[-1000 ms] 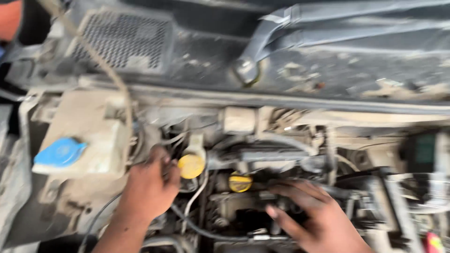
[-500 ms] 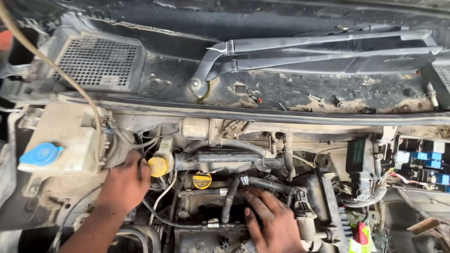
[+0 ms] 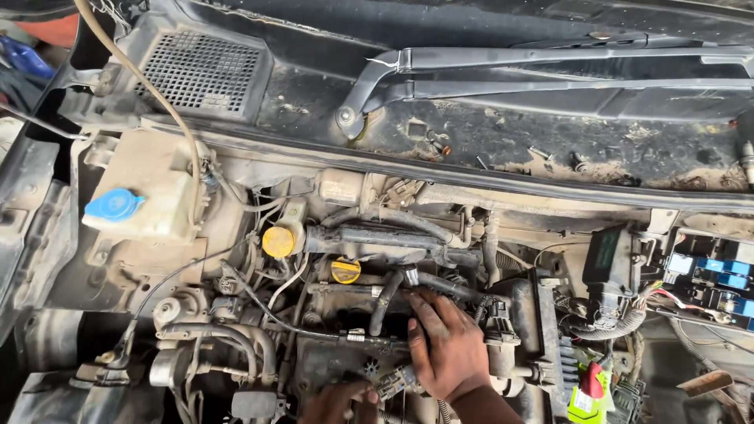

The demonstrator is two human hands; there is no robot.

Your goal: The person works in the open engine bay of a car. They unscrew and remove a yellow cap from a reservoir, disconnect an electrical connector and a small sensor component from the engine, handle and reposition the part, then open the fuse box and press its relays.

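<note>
At the near edge, low in the engine bay, the left hand (image 3: 336, 402) pinches a small grey plug (image 3: 395, 380); it looks light, hard and brittle, best gripped by its body, not its wires. Just above, the right hand (image 3: 444, 345) lies flat with spread fingers across stiff black hoses (image 3: 393, 294), gripping nothing. Everything around is dusty and greasy, so likely slippery. Farther off sit yellow caps (image 3: 278, 241), a blue-capped tank (image 3: 145, 196) and wipers (image 3: 550, 71).
</note>
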